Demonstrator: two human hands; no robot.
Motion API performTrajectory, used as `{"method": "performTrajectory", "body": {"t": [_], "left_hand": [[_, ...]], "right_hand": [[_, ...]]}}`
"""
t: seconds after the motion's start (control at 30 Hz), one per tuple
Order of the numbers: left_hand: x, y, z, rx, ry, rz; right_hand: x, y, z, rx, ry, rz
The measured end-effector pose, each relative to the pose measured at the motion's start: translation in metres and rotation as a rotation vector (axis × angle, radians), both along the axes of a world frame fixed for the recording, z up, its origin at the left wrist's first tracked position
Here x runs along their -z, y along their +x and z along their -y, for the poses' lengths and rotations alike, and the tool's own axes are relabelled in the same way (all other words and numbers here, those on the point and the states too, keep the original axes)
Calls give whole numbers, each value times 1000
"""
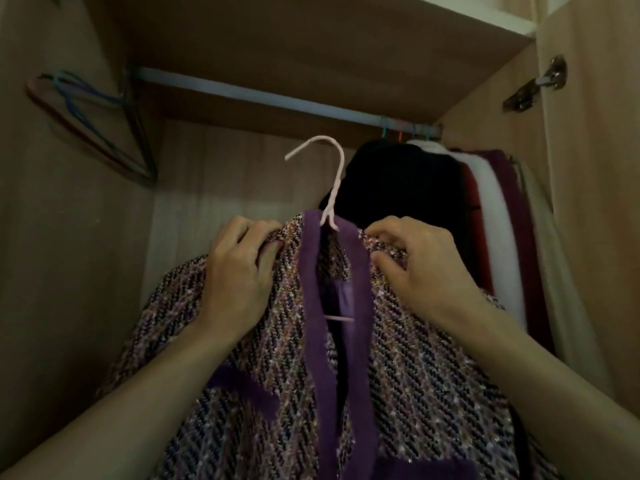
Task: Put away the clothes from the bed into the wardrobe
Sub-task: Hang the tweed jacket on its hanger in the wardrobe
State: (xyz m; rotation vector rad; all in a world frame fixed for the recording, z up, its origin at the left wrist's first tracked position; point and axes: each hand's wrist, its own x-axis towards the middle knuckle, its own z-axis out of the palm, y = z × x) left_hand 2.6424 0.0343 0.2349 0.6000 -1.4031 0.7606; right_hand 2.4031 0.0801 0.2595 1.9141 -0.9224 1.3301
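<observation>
A purple tweed jacket (pixel 398 358) with solid purple trim hangs on a pale pink hanger (pixel 334 174), held up inside the wardrobe. My left hand (pixel 242 271) grips the jacket's left shoulder beside the collar. My right hand (pixel 415 265) pinches the right shoulder near the collar. The hanger's hook is free in the air, below the metal rail (pixel 263 95) and not touching it.
Several garments hang at the rail's right end: a black one (pixel 398 181), a white one (pixel 491 230), a dark purple one (pixel 519 237). Empty hangers (pixel 90 123) cluster at the rail's left end. The open door with its hinge (pixel 540 84) stands at right.
</observation>
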Motion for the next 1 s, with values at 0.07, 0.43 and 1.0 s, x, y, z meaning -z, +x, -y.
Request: {"method": "performTrajectory", "body": {"t": [0.07, 0.43, 1.0], "left_hand": [[-16, 2, 22, 7, -11, -8], [-84, 1, 157, 149, -153, 64], [-248, -72, 301, 249, -202, -32]], "right_hand": [[-11, -1, 24, 124, -38, 57], [-52, 5, 129, 119, -294, 97], [-196, -20, 216, 497, -514, 94]]}}
